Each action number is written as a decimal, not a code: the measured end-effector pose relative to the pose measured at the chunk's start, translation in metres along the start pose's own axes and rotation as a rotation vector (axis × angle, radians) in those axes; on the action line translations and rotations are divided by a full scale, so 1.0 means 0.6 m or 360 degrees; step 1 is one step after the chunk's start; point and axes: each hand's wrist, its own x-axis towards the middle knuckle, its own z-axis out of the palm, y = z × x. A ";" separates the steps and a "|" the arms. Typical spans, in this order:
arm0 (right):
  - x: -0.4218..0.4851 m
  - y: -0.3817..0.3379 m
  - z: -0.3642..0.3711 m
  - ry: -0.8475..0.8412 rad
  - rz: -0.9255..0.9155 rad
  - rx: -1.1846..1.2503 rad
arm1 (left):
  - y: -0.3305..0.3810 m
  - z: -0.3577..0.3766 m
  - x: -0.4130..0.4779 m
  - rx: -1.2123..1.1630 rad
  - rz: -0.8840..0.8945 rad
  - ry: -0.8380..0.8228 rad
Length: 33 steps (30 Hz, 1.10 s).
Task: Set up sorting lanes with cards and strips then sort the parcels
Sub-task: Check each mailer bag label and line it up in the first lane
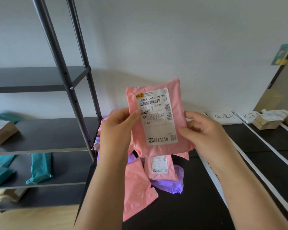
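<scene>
The pink plastic mailer parcel with a white shipping label [158,117] is held upright in the air over the black bench [198,205], label toward the camera. It looks light, soft and slick, likely to sag or slide, so the side edges are the sensible hold. The hands have it there: the left hand [116,128] pinches the left edge with the thumb on the front, and the right hand [204,130] grips the right edge. Below lies a pile of pink and purple mailers [140,183]. To the right are white lane strips [204,161] and handwritten white cards [224,117].
</scene>
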 end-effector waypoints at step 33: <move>0.016 0.180 -0.175 0.0767 -0.0036 -0.0261 | -0.162 0.251 0.002 0.0742 0.0327 -0.0175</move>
